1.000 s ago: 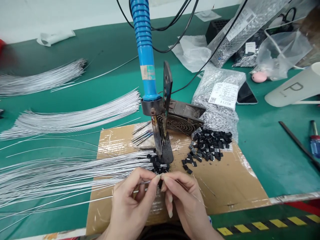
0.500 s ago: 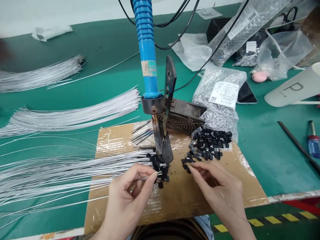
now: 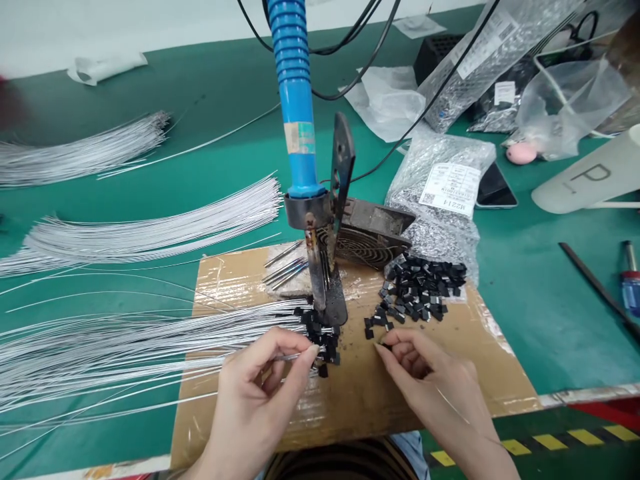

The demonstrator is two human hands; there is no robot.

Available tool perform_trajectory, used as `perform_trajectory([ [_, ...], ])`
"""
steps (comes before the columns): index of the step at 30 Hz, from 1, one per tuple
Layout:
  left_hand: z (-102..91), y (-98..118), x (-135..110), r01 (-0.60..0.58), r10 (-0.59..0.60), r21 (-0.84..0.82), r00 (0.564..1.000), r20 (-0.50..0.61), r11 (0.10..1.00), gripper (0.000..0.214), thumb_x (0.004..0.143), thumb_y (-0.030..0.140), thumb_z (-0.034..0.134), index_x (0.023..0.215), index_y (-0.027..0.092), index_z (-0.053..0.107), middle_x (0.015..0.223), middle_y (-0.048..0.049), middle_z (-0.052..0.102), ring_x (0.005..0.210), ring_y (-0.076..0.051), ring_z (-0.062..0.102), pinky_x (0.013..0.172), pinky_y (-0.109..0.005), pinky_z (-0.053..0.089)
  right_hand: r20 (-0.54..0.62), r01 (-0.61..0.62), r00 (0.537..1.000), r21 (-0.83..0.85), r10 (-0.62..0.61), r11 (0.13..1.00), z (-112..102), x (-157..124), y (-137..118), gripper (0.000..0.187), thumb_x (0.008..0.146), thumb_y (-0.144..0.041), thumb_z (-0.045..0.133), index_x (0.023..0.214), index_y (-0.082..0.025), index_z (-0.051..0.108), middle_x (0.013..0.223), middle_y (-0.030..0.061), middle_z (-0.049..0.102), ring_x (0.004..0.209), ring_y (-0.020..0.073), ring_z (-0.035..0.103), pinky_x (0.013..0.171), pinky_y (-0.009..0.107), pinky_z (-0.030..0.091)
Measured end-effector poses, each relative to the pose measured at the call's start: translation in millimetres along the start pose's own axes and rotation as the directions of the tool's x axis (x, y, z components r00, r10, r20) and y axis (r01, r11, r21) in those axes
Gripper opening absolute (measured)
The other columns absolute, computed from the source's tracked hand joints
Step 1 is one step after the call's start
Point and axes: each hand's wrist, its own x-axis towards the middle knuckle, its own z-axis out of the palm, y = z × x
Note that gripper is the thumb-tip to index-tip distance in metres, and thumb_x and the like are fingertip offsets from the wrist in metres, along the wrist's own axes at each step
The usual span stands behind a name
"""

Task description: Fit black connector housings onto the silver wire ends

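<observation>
My left hand (image 3: pixel 263 393) pinches a thin white wire (image 3: pixel 285 358) between thumb and forefinger, its end near the soldering iron's tip. In my right hand (image 3: pixel 435 380) thumb and forefinger close on a small black connector piece (image 3: pixel 385 345), mostly covered by the fingertips. A few loose pieces lie just beyond those fingers, in front of a pile of black connector pieces (image 3: pixel 425 287). Beside my left fingertips, more black pieces (image 3: pixel 330 341) sit at the ends of a bundle of white wires (image 3: pixel 150 340). Above them a blue-handled soldering iron (image 3: pixel 301 160) points downward, fixed in a metal stand (image 3: pixel 336 303).
A cardboard sheet (image 3: pixel 370 407) covers the work spot on the green table. Two further wire bundles (image 3: pixel 160 223) lie at left. Behind the iron is a dark fan (image 3: pixel 370 240). Labelled plastic bags (image 3: pixel 445 187), a phone (image 3: pixel 495 190), a white cup (image 3: pixel 590 177) and a screwdriver (image 3: pixel 631 283) are at right.
My right hand has drawn a black piece from the loose ones and slightly toward me. My left hand keeps its pinch on the wire, nearly still.
</observation>
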Motion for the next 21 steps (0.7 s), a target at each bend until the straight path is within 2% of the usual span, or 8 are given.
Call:
perform_trajectory([
  [2, 0.3, 0.1, 0.0, 0.020, -0.020, -0.004, 1.000, 0.003, 1.000, 0.018, 0.093, 0.032, 0.070, 0.080, 0.021, 0.074, 0.067, 0.0026, 0.059, 0.055, -0.012, 0.042, 0.054, -0.028, 0.028, -0.018, -0.084, 0.996, 0.101, 0.086, 0.991, -1.5, -0.6, -6.2, 0.014, 0.092, -0.038, 0.072, 0.088, -0.025, 0.074, 0.069, -0.0015, 0.070, 0.057, 0.0141, 0.066, 0.057, 0.023, 0.058],
  [4, 0.4, 0.6, 0.0, 0.037, -0.037, -0.006, 0.999, 0.004, 0.999, 0.018, 0.093, 0.034, 0.071, 0.080, 0.021, 0.073, 0.068, 0.0026, 0.059, 0.056, -0.012, 0.042, 0.055, -0.027, 0.029, -0.031, -0.111, 0.992, 0.248, 0.122, 0.962, -1.4, -1.6, -12.7, 0.014, 0.090, -0.038, 0.074, 0.091, -0.024, 0.075, 0.077, 0.0011, 0.074, 0.064, 0.0156, 0.072, 0.064, 0.023, 0.061],
  [6, 0.2, 1.5, 0.2, 0.048, -0.048, -0.004, 0.999, 0.006, 0.999, 0.018, 0.092, 0.034, 0.071, 0.080, 0.021, 0.073, 0.069, 0.0025, 0.060, 0.056, -0.011, 0.043, 0.055, -0.026, 0.030, -0.016, -0.105, 0.992, 0.405, 0.122, 0.908, 0.6, -2.9, -20.1, 0.013, 0.090, -0.036, 0.076, 0.092, -0.023, 0.076, 0.079, 0.0019, 0.075, 0.067, 0.0158, 0.074, 0.067, 0.023, 0.063],
  [10, -2.2, 3.4, 2.4, 0.048, -0.047, -0.021, 0.999, 0.026, 0.999, 0.017, 0.091, 0.032, 0.073, 0.078, 0.021, 0.072, 0.066, 0.0031, 0.061, 0.056, -0.011, 0.047, 0.054, -0.023, 0.033, 0.060, -0.111, 0.994, 0.630, 0.095, 0.769, 9.8, -3.4, -35.6, 0.009, 0.091, -0.033, 0.080, 0.091, -0.025, 0.077, 0.071, -0.0017, 0.073, 0.061, 0.0119, 0.071, 0.062, 0.018, 0.059],
  [13, -4.8, 5.1, 5.9, 0.038, -0.034, -0.061, 0.997, 0.074, 0.997, 0.014, 0.090, 0.028, 0.076, 0.079, 0.021, 0.074, 0.072, 0.0010, 0.070, 0.060, -0.012, 0.057, 0.056, -0.020, 0.041, 0.107, -0.104, 0.994, 0.716, 0.038, 0.691, 18.6, -0.1, -43.8, 0.009, 0.093, -0.029, 0.079, 0.101, -0.028, 0.082, 0.074, -0.0020, 0.074, 0.061, 0.0098, 0.072, 0.061, 0.016, 0.059],
  [16, -5.5, 10.8, 8.3, 0.055, -0.035, -0.160, 0.991, 0.125, 0.986, 0.011, 0.088, 0.025, 0.078, 0.078, 0.021, 0.076, 0.085, -0.0034, 0.079, 0.073, -0.015, 0.070, 0.066, -0.019, 0.052, 0.145, -0.092, 0.989, 0.778, -0.036, 0.622, 25.7, 3.6, -48.5, 0.007, 0.095, -0.028, 0.079, 0.098, -0.027, 0.085, 0.071, -0.0019, 0.072, 0.055, 0.0086, 0.069, 0.056, 0.014, 0.058],
  [21, -2.0, 24.4, 7.5, 0.156, -0.120, -0.287, 0.983, 0.138, 0.945, 0.014, 0.085, 0.024, 0.081, 0.073, 0.019, 0.076, 0.088, -0.0054, 0.081, 0.077, -0.017, 0.073, 0.074, -0.021, 0.055, 0.220, -0.171, 0.975, 0.818, -0.024, 0.549, 31.2, 3.3, -55.1, 0.009, 0.095, -0.031, 0.079, 0.095, -0.025, 0.086, 0.064, -0.0031, 0.069, 0.050, 0.0069, 0.062, 0.053, 0.014, 0.055],
])
